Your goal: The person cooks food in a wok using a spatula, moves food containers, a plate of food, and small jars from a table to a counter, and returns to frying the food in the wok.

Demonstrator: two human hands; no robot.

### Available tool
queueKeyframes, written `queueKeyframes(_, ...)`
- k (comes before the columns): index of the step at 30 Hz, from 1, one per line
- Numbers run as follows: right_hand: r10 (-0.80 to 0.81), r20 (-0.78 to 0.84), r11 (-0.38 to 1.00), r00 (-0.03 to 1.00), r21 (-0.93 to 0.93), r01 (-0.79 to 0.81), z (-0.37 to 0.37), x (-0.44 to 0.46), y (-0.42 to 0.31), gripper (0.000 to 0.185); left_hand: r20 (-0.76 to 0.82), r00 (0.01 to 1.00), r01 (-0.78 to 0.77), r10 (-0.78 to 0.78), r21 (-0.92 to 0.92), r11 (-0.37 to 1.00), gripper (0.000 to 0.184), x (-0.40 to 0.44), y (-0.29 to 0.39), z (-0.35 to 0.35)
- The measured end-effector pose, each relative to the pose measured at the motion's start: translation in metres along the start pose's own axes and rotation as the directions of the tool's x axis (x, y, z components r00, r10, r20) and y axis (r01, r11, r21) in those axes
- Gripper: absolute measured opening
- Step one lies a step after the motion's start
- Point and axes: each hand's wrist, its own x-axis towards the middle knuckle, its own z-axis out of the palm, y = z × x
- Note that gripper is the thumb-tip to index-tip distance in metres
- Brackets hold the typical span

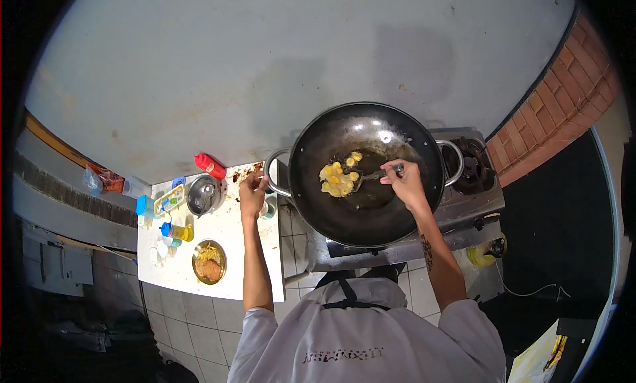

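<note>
A large black wok (324, 217) sits on the stove, with yellow fried pieces (339, 183) in shiny oil left of its middle. My right hand (405, 184) is over the wok, fingers closed round the handle of a metal spatula (372, 176). The tip of the spatula is beside the yellow pieces. At the wok's left side, my left hand (252, 196) has its fingers curled at the outer edge of the metal loop handle (272, 163). How firmly they grip it is hard to see.
On the white table (228, 277) at left are a metal bowl (204, 196), a dish of food (209, 262), a red bottle (209, 165) and a yellow bottle with a blue cap (176, 231). A second burner (474, 167) is right of the wok. A wall rises behind.
</note>
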Motion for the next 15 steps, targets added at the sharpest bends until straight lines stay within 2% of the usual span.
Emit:
queueKeyframes(1,0.017,0.036,1.0,0.999,0.011,-0.017,0.001,-0.002,-0.003,0.015,0.002,1.0,0.004,-0.004,0.015,1.0,0.027,0.0,0.001,0.0)
queueKeyframes(8,0.025,-0.016,0.999,1.0,0.02,-0.025,-0.005,-0.006,-0.007,0.015,0.01,1.0,0.003,-0.004,0.021,1.0,0.029,0.0,0.001,-0.001)
queueKeyframes(15,-0.091,0.004,0.987,0.996,-0.136,0.091,-0.022,-0.017,-0.029,0.013,0.014,1.0,-0.01,0.01,0.011,1.0,0.028,0.001,-0.004,-0.001)
